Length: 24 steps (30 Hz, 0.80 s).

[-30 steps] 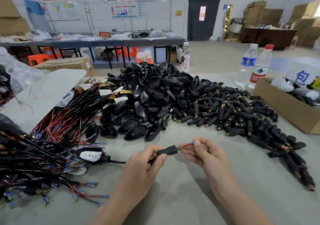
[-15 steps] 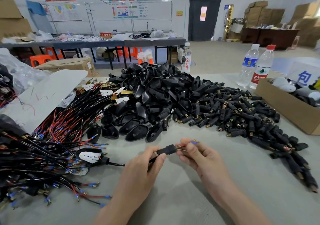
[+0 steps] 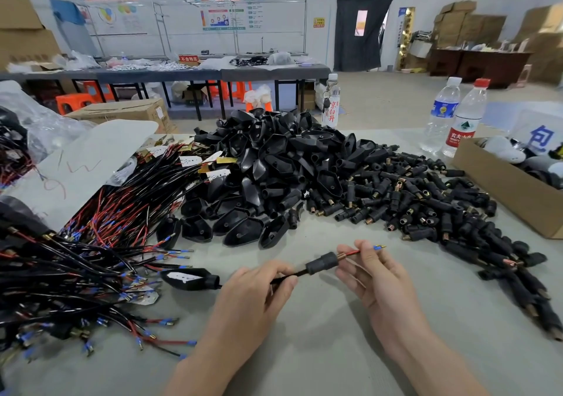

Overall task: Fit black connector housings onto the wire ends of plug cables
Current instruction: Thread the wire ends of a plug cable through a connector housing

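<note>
Hands low over table: left hand [image 3: 259,286] pinches black cable [image 3: 286,277]; right hand [image 3: 373,276] pinches red wire [image 3: 350,253] beyond connector housing [image 3: 322,262]

Three clear bottles stand along the far edge of the desk [image 3: 335,340]: a bottle with red characters [image 3: 331,106] near its middle, then a blue-labelled bottle [image 3: 443,112] and a red-capped bottle [image 3: 466,121] side by side towards the far right corner. One open cardboard box [image 3: 502,190] sits at the right edge, one white board [image 3: 91,158] at the left. Loose connector housings [image 3: 426,200], larger plug shells [image 3: 268,164] and red-and-black cables [image 3: 91,243] lie in three heaps, each too many to count. A single housing [image 3: 322,263] sits on one held cable [image 3: 286,277], between two hands, the left hand [image 3: 253,298] and the right hand [image 3: 374,276].
</note>
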### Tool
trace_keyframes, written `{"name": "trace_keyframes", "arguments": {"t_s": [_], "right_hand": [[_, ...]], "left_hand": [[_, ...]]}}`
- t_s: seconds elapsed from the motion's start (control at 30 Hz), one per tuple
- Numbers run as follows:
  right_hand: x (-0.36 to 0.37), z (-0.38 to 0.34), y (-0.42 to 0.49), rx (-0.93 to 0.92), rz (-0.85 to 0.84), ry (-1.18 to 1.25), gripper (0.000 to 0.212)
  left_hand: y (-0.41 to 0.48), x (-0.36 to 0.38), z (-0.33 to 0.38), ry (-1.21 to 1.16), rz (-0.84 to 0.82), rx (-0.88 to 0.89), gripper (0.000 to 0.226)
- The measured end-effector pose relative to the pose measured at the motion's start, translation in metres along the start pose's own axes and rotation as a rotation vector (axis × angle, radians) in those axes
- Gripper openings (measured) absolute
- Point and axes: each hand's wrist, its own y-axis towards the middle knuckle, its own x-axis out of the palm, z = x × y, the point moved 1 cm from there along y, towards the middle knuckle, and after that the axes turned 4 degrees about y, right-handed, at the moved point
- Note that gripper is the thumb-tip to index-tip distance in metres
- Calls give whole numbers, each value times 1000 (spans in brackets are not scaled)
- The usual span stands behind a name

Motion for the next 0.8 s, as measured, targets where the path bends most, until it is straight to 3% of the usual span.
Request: {"name": "trace_keyframes", "arguments": {"t_s": [0.13, 0.37, 0.43, 0.53, 0.6, 0.8], "right_hand": [[-1, -1, 3, 60, -4, 114, 26], [-1, 3, 2, 150, -74, 110, 23], [1, 4, 0, 148, -104, 60, 32], [4, 9, -3, 105, -150, -49, 40], [5, 10, -3, 71, -141, -72, 38], [-5, 1, 5, 13, -51, -75, 17]], "left_hand": [[1, -1, 1, 16, 19, -15, 7], [0, -4, 1, 32, 6, 13, 8], [0, -3, 1, 51, 25, 44, 1], [1, -2, 1, 73, 60, 82, 9], [1, 0, -2, 92, 103, 115, 2], [3, -4, -18, 185, 91, 116, 25]]}}
